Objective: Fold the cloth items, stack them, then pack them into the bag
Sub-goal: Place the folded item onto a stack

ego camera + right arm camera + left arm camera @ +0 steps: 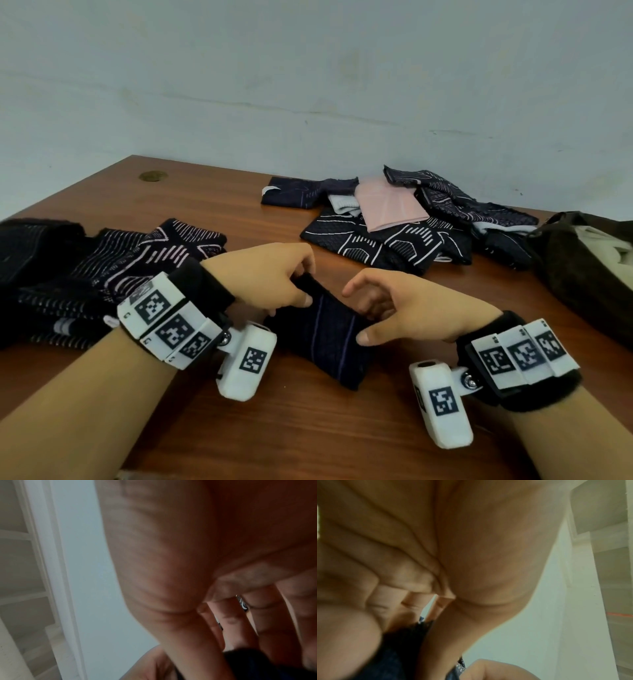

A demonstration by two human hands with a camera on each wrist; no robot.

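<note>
Head view gives me the wooden table (239, 428) filling the lower half of the frame, its far edge against a pale wall (308, 68). On my left sits the biggest mass of fabric, a dark stack of patterned cloths (85, 274) with pale line markings, reaching the frame's left edge. Across the table on the far right lies a looser heap of unfolded cloths (394, 236), navy with white geometric lines, and a pink cloth (390, 205) rests on top of that heap. At the right edge I see the dark bag (582, 274), mouth open, with something pale inside.

Between my wrists is the dark striped cloth (329, 335), its lower part lying on the table and its upper edge lifted. My left hand (270, 274) pinches that upper edge between thumb and curled fingers; the left wrist view confirms dark fabric (399, 649) caught under the fingers. My right hand (404, 305) meets the cloth's right side with fingers loosely bent and somewhat spread, thumb near the right edge. From the right wrist view the fingers (267, 622) run down to dark fabric (257, 666), but I cannot tell whether they actually grip it.

A small round mark (153, 176) sits near the table's far left corner.
</note>
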